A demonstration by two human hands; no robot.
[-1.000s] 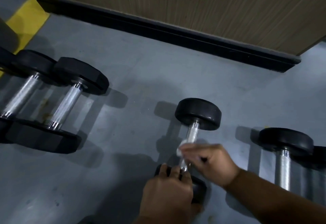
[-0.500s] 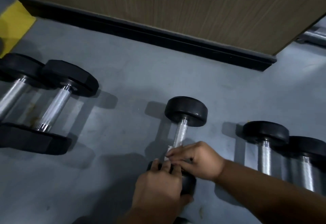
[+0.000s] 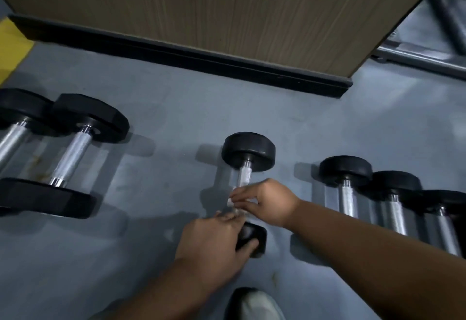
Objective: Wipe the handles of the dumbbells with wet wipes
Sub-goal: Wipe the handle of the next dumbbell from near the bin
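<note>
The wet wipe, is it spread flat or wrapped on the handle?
Wrapped: the wet wipe bends around the middle dumbbell handle under the right hand fingers; the left hand steadies the near head.

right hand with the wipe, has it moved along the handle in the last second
Yes. The right hand with the wet wipe slid down the handle, away from the far weight head, then back up a little.

Beyond the fingers [image 3: 239, 194], the dumbbell handle [image 3: 245, 176] looked bright, knurled metal; its heads [image 3: 248, 150] were matt black rubber.
</note>
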